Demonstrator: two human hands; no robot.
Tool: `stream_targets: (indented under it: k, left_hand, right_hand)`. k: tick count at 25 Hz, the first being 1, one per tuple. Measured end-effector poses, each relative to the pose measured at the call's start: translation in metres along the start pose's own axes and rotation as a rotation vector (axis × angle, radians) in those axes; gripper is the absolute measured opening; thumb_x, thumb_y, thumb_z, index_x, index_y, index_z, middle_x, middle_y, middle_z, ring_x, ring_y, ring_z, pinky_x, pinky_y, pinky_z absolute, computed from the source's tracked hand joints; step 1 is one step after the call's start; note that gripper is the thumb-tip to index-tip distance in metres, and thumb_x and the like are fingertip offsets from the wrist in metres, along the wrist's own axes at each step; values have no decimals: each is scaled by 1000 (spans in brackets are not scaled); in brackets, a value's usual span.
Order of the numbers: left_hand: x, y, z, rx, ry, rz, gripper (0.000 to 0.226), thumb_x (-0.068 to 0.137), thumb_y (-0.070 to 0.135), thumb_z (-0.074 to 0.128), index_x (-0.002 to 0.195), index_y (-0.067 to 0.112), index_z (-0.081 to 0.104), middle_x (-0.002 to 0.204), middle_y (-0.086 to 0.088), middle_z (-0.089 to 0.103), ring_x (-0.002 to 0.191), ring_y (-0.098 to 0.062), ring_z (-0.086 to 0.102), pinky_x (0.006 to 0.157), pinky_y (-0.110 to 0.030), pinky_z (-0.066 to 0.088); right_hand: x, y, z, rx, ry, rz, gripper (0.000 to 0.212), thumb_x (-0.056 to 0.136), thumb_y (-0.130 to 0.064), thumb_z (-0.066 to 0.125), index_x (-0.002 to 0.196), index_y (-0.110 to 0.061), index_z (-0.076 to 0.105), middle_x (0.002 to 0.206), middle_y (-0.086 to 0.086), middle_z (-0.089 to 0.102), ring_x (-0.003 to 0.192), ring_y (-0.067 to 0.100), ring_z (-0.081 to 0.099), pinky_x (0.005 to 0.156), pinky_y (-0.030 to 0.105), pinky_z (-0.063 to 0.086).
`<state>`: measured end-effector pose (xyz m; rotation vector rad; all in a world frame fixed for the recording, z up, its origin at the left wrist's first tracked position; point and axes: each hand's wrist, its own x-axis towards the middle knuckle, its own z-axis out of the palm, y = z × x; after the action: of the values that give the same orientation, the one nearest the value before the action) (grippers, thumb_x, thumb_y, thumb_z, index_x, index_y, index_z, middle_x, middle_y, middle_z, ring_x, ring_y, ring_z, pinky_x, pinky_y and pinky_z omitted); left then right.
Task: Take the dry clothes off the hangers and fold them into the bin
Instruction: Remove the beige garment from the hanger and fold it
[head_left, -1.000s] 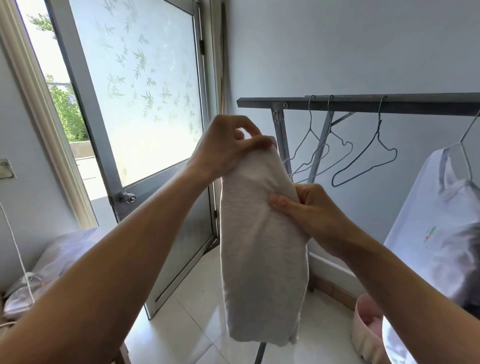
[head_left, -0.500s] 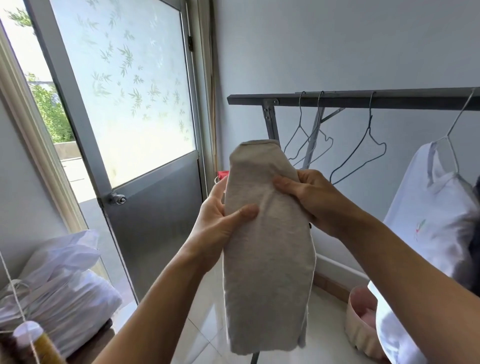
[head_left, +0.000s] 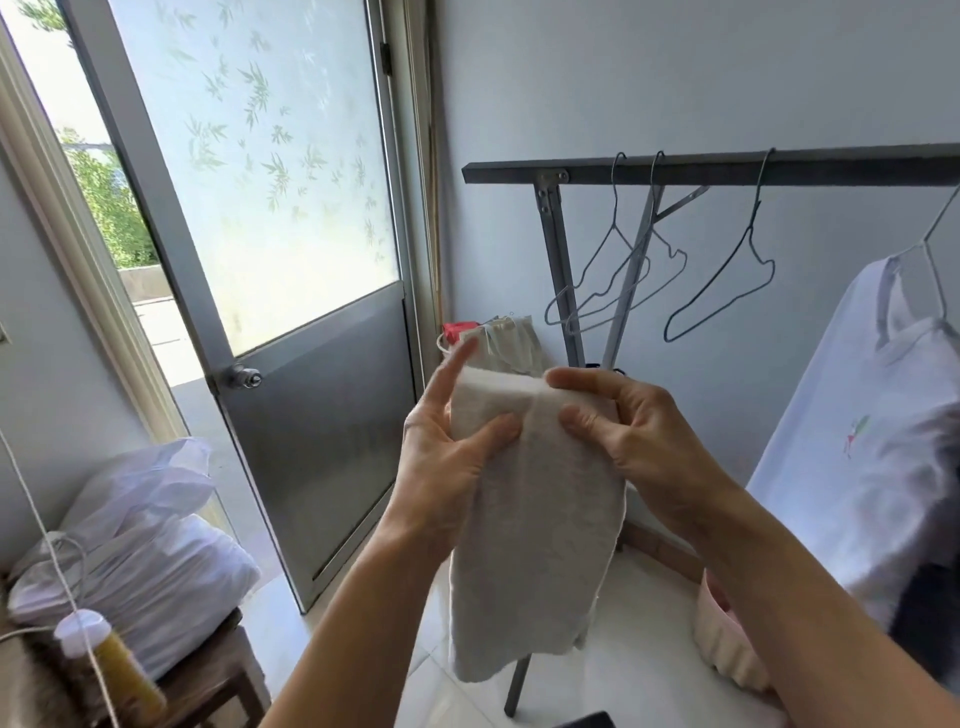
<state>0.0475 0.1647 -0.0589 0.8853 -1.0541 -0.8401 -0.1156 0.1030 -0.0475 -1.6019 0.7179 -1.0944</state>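
A folded beige-grey garment (head_left: 530, 545) hangs long and narrow in front of me. My left hand (head_left: 447, 462) grips its upper left edge, thumb on the front, index finger raised. My right hand (head_left: 634, 436) pinches its top right corner. Behind stands a dark metal clothes rack (head_left: 701, 167) with three bare wire hangers (head_left: 722, 291). A white shirt (head_left: 862, 441) with a small embroidered motif hangs on a further hanger at the right. The pink bin (head_left: 727, 644) sits on the floor at the lower right, partly hidden by my right forearm.
A metal door (head_left: 291, 260) with frosted glass stands ajar at the left. White plastic bags (head_left: 135, 545) lie on a wooden stool at the lower left, beside a yellow bottle (head_left: 119, 670) and a cord. A red-topped bundle (head_left: 488, 338) rests in the corner.
Both hands have lowered the garment and shifted up to its top edge. My view has tilted downward, showing more floor and the corner bundle.
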Motion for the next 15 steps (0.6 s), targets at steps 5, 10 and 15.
stream_targets:
  k: [5,10,15]
  left_hand:
    - [-4,2,-9,288,29,-52,35,79,3,76,111,17,74,99,0,75,89,-10,70,76,-24,57]
    - [1,19,-26,885,-97,126,16,83,30,75,99,28,75,89,11,71,88,-6,65,77,-24,52]
    - [13,34,-32,820,-59,128,27,74,52,67,80,25,72,97,5,54,89,-3,54,69,-13,42]
  right_hand:
    - [-6,-2,-5,-380,-161,-23,50,78,-11,79,124,-20,61,105,-10,67,91,-5,65,73,11,50]
    - [-5,-7,-10,-527,-108,-110,11,85,-19,74,92,-26,72,82,-12,71,78,-4,64,67,12,47]
    - [-2,-16,-18,-281,-79,-67,23,76,-37,74,79,-15,66,79,-6,67,72,6,62,65,20,50]
